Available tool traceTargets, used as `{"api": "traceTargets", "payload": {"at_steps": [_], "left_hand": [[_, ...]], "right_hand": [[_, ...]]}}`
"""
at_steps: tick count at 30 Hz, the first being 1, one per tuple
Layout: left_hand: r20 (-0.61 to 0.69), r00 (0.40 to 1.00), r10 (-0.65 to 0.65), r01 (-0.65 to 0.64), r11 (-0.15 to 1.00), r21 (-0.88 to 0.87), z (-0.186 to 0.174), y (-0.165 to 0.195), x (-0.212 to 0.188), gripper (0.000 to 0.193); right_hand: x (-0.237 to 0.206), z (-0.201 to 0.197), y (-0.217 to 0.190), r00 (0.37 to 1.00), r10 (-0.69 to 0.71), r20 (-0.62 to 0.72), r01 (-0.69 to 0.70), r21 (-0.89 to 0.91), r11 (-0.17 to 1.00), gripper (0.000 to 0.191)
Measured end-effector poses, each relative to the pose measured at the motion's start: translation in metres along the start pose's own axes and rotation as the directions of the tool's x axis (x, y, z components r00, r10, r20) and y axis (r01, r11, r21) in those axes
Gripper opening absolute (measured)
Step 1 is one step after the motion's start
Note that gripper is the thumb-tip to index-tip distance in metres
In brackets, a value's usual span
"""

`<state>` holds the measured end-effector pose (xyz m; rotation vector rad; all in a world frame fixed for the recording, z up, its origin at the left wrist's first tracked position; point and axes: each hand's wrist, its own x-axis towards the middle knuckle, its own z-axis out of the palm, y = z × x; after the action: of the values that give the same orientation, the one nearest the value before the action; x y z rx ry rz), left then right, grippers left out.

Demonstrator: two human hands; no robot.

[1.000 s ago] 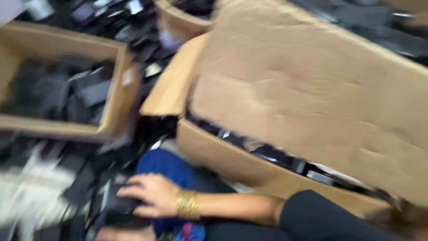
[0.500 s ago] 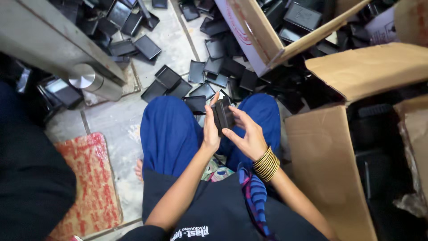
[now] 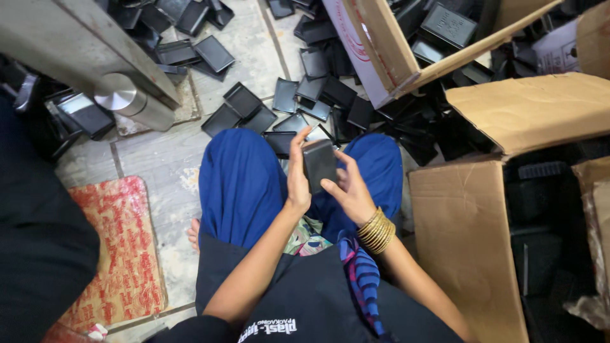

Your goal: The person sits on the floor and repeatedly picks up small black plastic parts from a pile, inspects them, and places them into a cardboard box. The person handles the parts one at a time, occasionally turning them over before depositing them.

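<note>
A small black rectangular plastic case is held upright over my lap, between both hands. My left hand grips its left edge with fingers stretched upward. My right hand, with gold bangles on the wrist, presses its right side and lower edge. I sit on the floor with knees in blue trousers spread below the case.
Several black plastic trays lie scattered on the tiled floor ahead. An open cardboard box full of black parts stands at upper right, another cardboard box at right. A metal table leg is upper left, a red mat lower left.
One second ago my hand reached into black parts by the boxes. Since then the view swung to my lap, and both hands hold a black case, lifted slightly in the last half second.
</note>
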<state>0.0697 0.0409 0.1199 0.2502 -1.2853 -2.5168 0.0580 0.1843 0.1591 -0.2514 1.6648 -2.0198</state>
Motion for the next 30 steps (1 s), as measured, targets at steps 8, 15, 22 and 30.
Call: {"api": "traceTargets", "payload": {"at_steps": [8, 15, 22, 30], "left_hand": [[0.024, 0.957, 0.289, -0.191, 0.565, 0.803, -0.004, 0.043, 0.012, 0.026], [-0.049, 0.936, 0.350, -0.146, 0.509, 0.849, -0.013, 0.024, 0.009, 0.037], [-0.046, 0.967, 0.249, -0.189, 0.831, 0.524, -0.041, -0.007, 0.029, 0.047], [-0.206, 0.974, 0.095, 0.021, 0.866, 0.499, -0.054, -0.003, 0.038, 0.031]], "right_hand": [[-0.011, -0.001, -0.019, 0.974, -0.220, 0.044, 0.188, -0.695, 0.694, 0.047], [-0.005, 0.009, -0.007, 0.998, 0.057, -0.042, -0.070, -0.553, 0.830, 0.033], [0.053, -0.043, -0.063, 0.966, -0.228, -0.120, 0.181, -0.317, 0.931, 0.046], [0.077, -0.097, -0.093, 0.880, -0.466, -0.094, 0.405, -0.366, 0.838, 0.081]]}}
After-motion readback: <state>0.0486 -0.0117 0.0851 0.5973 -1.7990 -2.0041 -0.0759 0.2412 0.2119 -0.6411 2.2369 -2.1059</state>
